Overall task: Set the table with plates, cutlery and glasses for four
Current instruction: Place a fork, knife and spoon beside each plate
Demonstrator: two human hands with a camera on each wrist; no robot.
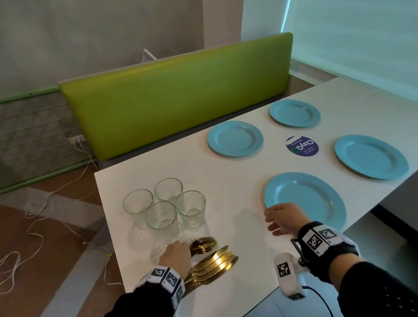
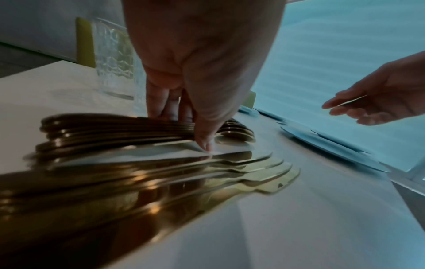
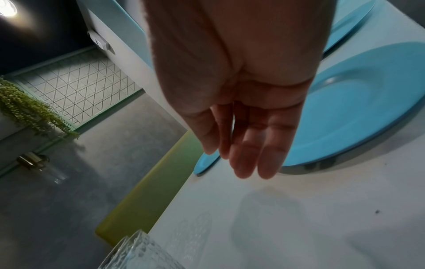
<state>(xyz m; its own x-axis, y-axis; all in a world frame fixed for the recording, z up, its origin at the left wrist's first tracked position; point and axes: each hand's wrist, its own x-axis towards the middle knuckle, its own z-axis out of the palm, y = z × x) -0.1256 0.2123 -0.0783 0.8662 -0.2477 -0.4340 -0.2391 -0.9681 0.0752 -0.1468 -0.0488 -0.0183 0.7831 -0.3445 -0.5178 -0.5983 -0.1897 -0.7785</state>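
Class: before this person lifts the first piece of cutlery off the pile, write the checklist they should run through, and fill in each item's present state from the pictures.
1. Four blue plates laid out on the table: ok.
2. Left hand has a grip on the spoons: ok; fingers and thumb pinch the stack's handles.
3. Only one spoon pinched: cannot tell.
4. Right hand free to help: ok, open and holding nothing.
5. Knives clear of the pinch: ok; they lie fanned beside the spoons.
6. Four glasses out of the lift path: not ok; they stand clustered just behind the left hand.
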